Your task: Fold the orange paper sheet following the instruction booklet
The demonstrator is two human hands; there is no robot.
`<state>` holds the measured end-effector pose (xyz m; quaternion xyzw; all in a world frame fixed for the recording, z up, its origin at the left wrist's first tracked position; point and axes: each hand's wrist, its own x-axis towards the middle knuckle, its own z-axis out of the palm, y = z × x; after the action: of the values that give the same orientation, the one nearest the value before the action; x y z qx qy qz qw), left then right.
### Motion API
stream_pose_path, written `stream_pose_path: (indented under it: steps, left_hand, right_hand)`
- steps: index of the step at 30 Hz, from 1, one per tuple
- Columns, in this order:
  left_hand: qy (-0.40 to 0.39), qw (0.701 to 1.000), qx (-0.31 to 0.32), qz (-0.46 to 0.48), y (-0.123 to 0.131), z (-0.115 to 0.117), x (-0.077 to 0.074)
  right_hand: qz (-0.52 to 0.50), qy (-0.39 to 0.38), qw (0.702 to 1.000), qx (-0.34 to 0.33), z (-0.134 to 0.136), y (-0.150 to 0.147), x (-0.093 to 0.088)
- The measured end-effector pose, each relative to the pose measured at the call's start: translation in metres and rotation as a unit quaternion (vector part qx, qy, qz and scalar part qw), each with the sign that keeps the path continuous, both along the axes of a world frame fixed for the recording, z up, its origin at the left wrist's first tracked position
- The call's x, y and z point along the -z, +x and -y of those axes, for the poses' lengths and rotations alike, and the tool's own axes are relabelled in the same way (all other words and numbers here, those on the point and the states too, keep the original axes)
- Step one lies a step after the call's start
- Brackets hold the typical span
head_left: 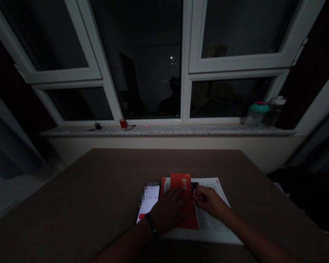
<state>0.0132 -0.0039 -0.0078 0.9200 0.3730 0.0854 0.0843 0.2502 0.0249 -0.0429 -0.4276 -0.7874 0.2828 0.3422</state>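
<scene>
A red sheet (190, 215) with white lettering lies on printed white pages (215, 223) on the table. My left hand (171, 208), a dark band at its wrist, rests flat on the red sheet with its fingers stretched out. At the sheet's right edge, my right hand (208, 200) is closed in a pinch. What its fingers hold, if anything, is too dark and small to make out. Just behind those fingertips, a small dark patch shows beside the sheet. Left of the pages lies a phone (150, 199) with a lit screen showing digits.
The brown table (112, 182) reaches toward a stone windowsill (164, 130). On the sill stand a small red container (123, 123), a small dark object (98, 125), a teal-lidded jar (256, 115) and another clear container (275, 109). Curtains hang at both sides. The room is dim.
</scene>
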Motion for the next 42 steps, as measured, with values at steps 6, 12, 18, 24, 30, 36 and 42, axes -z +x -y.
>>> stream_pose_path:
  steps: [6,12,18,24,30,36,42]
  left_hand:
    - [-0.016,1.000,0.001,-0.005,0.000,0.002,-0.004]
    - [-0.026,0.999,-0.006,-0.022,-0.003,0.003,-0.005]
    - [-0.028,0.999,-0.012,-0.017,-0.002,0.002,-0.003]
    - [-0.013,1.000,-0.023,-0.005,-0.002,0.004,-0.006]
    - [-0.014,0.999,-0.033,-0.009,-0.002,0.001,-0.003]
    - [0.009,1.000,-0.019,-0.004,-0.003,0.000,0.001]
    - [-0.003,1.000,-0.026,-0.017,-0.003,0.001,-0.003]
  right_hand:
    - [0.000,-0.053,0.992,-0.111,0.010,0.001,-0.005]
    - [0.000,-0.002,1.000,0.019,0.003,0.000,-0.003]
    - [-0.003,-0.036,0.999,-0.040,0.005,-0.001,-0.006]
    - [0.022,-0.045,0.996,-0.071,0.012,0.001,-0.009]
    - [0.004,-0.025,0.999,0.041,0.004,-0.001,-0.008]
    - [0.003,-0.055,0.996,-0.069,0.009,0.003,-0.009]
    - [-0.007,-0.047,0.996,-0.079,0.011,0.003,-0.009]
